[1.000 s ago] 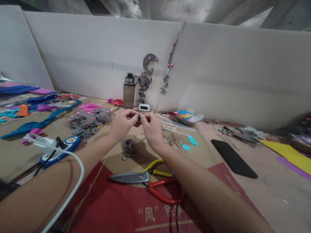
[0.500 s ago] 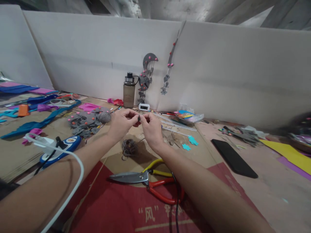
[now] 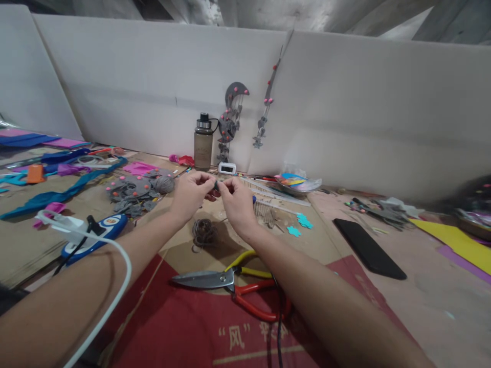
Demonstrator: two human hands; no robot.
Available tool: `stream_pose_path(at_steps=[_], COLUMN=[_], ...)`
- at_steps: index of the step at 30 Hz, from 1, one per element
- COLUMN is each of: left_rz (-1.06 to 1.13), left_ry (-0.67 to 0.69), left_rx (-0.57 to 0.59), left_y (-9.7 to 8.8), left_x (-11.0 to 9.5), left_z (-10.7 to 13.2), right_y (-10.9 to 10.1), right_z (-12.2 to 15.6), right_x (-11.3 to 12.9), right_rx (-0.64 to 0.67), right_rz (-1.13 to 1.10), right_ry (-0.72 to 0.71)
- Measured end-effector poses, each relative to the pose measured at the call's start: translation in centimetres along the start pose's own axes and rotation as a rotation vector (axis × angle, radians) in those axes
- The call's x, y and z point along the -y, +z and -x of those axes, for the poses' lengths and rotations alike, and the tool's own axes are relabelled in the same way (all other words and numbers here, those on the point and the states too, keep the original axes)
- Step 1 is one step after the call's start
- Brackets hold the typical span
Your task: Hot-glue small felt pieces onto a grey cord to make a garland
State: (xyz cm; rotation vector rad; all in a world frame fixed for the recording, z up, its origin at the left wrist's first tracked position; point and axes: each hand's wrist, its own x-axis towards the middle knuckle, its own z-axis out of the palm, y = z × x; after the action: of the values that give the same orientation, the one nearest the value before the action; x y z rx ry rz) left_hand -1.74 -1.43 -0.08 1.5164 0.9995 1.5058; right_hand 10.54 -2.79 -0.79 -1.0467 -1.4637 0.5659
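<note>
My left hand (image 3: 191, 195) and my right hand (image 3: 238, 205) meet over the middle of the cardboard. Both are closed, fingertips pinched on a small dark piece (image 3: 217, 185) between them; most of it is hidden, so its kind cannot be made out. Just below the hands lies a loose bundle of grey-brown yarn (image 3: 204, 233). Closer to me, large scissors (image 3: 223, 279) with one yellow and one red handle rest on the cardboard, their blades pointing left. Two turquoise felt cut-outs (image 3: 304, 221) lie to the right of my right hand.
A bottle (image 3: 203, 148) and small digital clock (image 3: 227, 168) stand at the back near hanging grey felt ornaments (image 3: 227, 128). At left are pinned grey pieces (image 3: 132, 189) and a blue device (image 3: 95, 237) with a white cable (image 3: 125, 255). A black phone (image 3: 369, 248) lies right.
Both hands have shifted very slightly left, still pinching together. A strand seen beside the yarn bundle earlier no longer shows. The scissors and other items stay in place.
</note>
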Motion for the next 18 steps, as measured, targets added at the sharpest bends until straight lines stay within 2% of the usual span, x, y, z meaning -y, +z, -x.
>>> stream_pose_path(at_steps=[13,18], left_rz=[0.031,0.021], left_ry=[-0.035,-0.030], left_rx=[-0.010,0.013], left_y=[0.26,0.11], left_x=[0.40,0.33], left_z=[-0.07,-0.25], right_y=[0.16,0.32], right_z=[-0.42,-0.56], right_x=[-0.32,-0.84], right_rx=[-0.017,-0.021], right_rz=[-0.067,-0.225], right_ry=[0.095,0.166])
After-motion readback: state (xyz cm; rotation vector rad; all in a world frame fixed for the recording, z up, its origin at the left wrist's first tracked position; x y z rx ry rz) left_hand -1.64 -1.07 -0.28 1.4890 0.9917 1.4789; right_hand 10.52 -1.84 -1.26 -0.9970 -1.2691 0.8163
